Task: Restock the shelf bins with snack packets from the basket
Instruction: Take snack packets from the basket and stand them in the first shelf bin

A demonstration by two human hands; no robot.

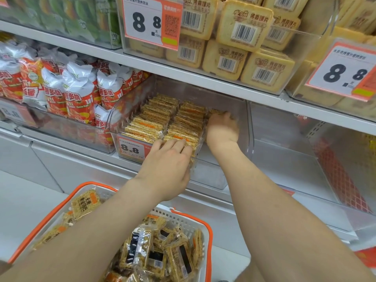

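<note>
In the clear plastic shelf bin (242,127) on the middle shelf, the left hand (171,157) lies flat, fingers straight, on the nearest golden rice-cracker snack packets (150,121). The right hand (222,129), farther right, curls round a single packet (216,112). Brace the rows and stand it upright alongside. The white orange-rimmed plastic basket (209,237) waits near, still stocked. The bin's orange-edged price tag (132,148) reads 8.8.

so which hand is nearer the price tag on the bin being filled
Left. The left hand sits just right of the price tag; the right hand holds a packet farther right, deeper in the bin.
</note>
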